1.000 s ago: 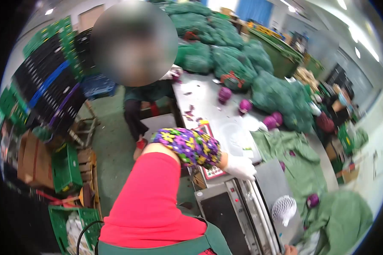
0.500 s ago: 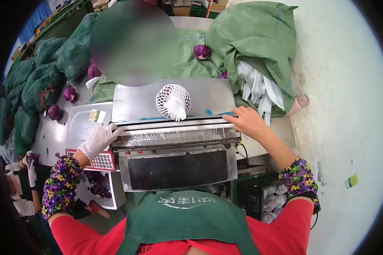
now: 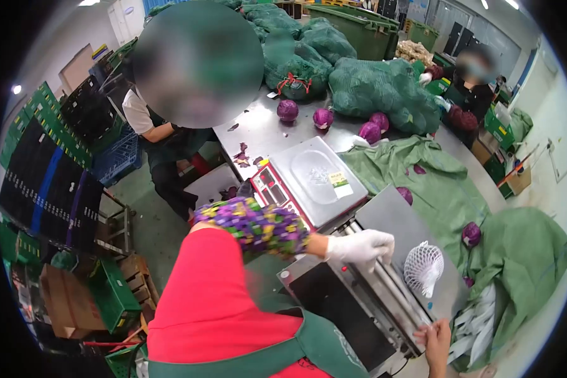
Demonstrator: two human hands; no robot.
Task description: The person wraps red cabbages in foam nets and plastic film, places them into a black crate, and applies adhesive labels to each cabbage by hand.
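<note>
My gloved left hand (image 3: 362, 247) is closed at the far end of the wrapping machine's film roller (image 3: 390, 296), fingers curled on the plastic film's edge. At the near end, my bare right hand (image 3: 436, 337) has its fingers bent over the same edge. The clear film is hard to make out between them. A round item in a white foam net (image 3: 424, 268) lies on the metal plate (image 3: 394, 220) beyond the roller; the net hides what is inside. The machine's black heating plate (image 3: 327, 309) lies on my side.
A red-framed scale (image 3: 315, 179) stands beside the machine. Purple cabbages (image 3: 288, 110) and full mesh bags (image 3: 384, 94) occupy the table behind. At right, a green sack (image 3: 523, 252) spills white foam nets (image 3: 475, 327). A person's arm (image 3: 157, 132) is at left; another person (image 3: 466, 94) works farther back.
The view has swung left and tilted, bringing in the crates and the person at left. Both hands stay at the roller's ends. The netted item is still on the plate.
</note>
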